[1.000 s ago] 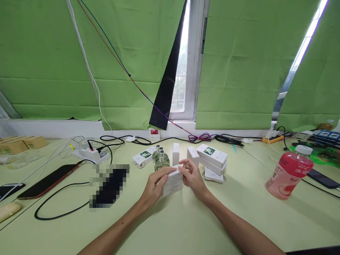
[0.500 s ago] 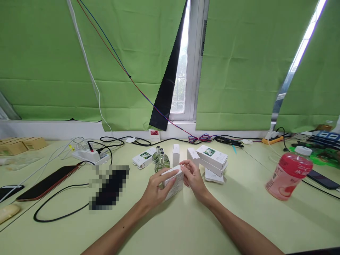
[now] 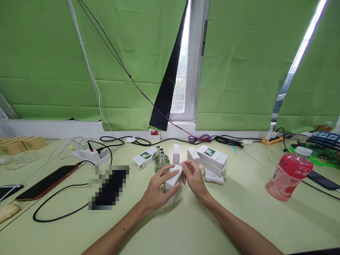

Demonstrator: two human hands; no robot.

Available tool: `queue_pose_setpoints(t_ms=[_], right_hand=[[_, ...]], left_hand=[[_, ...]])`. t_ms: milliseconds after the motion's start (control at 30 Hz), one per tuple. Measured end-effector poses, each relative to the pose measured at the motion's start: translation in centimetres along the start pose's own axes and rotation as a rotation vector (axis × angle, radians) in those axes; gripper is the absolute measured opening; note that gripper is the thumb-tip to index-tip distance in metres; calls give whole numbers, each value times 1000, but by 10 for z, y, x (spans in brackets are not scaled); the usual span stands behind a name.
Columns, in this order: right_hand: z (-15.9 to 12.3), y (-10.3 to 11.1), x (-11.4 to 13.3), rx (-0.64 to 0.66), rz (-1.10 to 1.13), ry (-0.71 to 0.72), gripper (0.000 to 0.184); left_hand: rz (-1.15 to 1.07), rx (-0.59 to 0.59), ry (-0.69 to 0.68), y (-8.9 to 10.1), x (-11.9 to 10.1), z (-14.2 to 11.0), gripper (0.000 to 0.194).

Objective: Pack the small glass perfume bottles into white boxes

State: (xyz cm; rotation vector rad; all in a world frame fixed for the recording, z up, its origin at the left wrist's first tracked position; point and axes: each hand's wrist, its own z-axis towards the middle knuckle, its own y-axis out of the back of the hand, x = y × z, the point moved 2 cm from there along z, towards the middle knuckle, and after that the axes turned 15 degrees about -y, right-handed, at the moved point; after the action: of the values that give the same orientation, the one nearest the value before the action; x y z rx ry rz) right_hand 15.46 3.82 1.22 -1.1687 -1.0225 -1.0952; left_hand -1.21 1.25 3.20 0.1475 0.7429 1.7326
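My left hand (image 3: pixel 157 191) and my right hand (image 3: pixel 193 178) both grip a small white box (image 3: pixel 173 181), held tilted just above the pale green table (image 3: pixel 186 226). The left hand's fingers wrap its near side. My right hand's fingertips pinch its upper far end. Just behind the box stand small glass bottles (image 3: pixel 160 160) with silver caps. Two upright white boxes (image 3: pixel 175 153) stand beside them. A stack of white boxes with a flower print (image 3: pixel 213 160) lies right of my right hand, and one more printed box (image 3: pixel 143 157) lies left of the bottles.
A red drink bottle (image 3: pixel 288 174) stands at the right. A power strip (image 3: pixel 89 154), cables (image 3: pixel 57 209) and a phone (image 3: pixel 46 182) lie on the left, with brown boxes (image 3: pixel 20 144) at the far left. Green curtains (image 3: pixel 79 60) hang behind.
Both hands have turned the white box, tipping it from a broad face up to a narrower edge up, and brought it slightly lower. Nothing else has moved.
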Motion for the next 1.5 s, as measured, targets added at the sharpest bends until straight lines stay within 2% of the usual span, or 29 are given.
queue_pose_setpoints(t_ms=[167,567,800,1067,1267,1500], right_hand=[[-2,-1,2,28,-12,29,34],[-8,-1,8,14,-122,87,35],[-9,1,6,-41,-232,155,34],[-15,-2,14,-122,-348,266,27],[-15,4,16,-320,-336,375,18],[-3,23,20,-604,-483,643,16]], left_hand=[[-126,61,131,-2,1,-3,43],[-231,72,243,-8,1,-2,47],[-260,91,293,-13,7,-8,55],[-252,120,275,-15,11,-9,65],[-290,176,315,-20,12,-12,82],[-293,111,320,-25,17,-17,90]])
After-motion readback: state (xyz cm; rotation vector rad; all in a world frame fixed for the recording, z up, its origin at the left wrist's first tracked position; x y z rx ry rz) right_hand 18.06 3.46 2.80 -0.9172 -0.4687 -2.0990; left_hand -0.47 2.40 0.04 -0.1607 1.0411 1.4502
